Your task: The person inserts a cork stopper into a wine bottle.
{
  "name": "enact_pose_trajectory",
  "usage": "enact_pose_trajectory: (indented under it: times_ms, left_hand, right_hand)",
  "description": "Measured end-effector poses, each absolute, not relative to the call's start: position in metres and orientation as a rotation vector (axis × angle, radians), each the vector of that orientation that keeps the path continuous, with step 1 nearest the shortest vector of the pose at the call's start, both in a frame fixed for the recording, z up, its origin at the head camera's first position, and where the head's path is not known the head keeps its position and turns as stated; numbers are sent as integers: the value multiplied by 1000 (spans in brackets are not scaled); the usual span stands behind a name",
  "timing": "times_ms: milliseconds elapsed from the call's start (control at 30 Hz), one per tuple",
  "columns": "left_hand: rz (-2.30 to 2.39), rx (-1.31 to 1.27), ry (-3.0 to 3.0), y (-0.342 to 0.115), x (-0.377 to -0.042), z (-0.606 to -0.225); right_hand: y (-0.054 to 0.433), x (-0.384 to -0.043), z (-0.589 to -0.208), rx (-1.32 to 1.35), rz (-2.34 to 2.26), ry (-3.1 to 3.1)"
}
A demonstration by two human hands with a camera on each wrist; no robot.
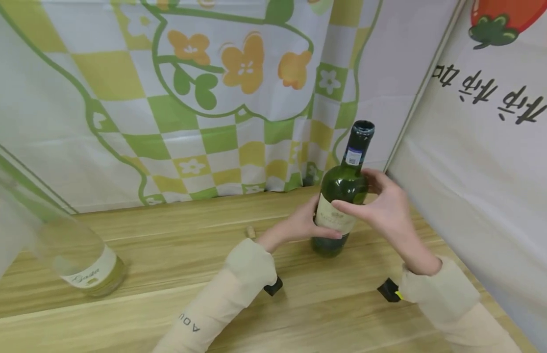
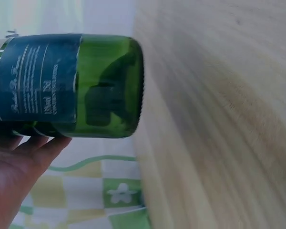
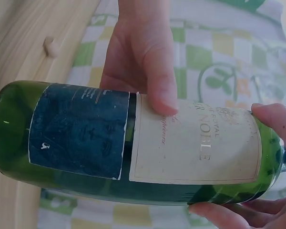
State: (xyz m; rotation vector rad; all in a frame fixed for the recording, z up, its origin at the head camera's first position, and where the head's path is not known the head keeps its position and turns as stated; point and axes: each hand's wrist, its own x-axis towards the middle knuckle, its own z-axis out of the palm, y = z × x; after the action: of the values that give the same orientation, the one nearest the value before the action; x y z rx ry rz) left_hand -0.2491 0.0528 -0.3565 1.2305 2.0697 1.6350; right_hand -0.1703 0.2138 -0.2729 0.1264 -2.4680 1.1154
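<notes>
Green wine bottle (image 1: pixel 344 189), cream label (image 3: pixel 195 150): "NOBLE" in capitals, "ROYAL" on the line above. Blue label (image 2: pixel 38 81): fine print, blurred. Clear bottle (image 1: pixel 90 269): script, probably "Gaste". Left sleeve (image 1: pixel 216 309): letters A, O, U. White wall cloth (image 1: pixel 485 162): upside-down characters 柿柿如.

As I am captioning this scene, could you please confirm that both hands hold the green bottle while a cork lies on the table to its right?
Not quite: the head view shows the cork to the left of the green bottle. Otherwise yes: the left hand and right hand hold it, and the cork lies on the table.
</notes>
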Motion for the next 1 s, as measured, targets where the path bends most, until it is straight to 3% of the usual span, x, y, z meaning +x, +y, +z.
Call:
enact_pose_trajectory:
  times_ms: [500, 1000]
  left_hand:
    - [1459, 1209, 2186, -18, -206, -321]
    - [1482, 1092, 2291, -71, -152, -336]
  right_hand:
    - [165, -137, -256, 385, 1271, -2474]
    - [124, -113, -276, 622, 1549, -2444]
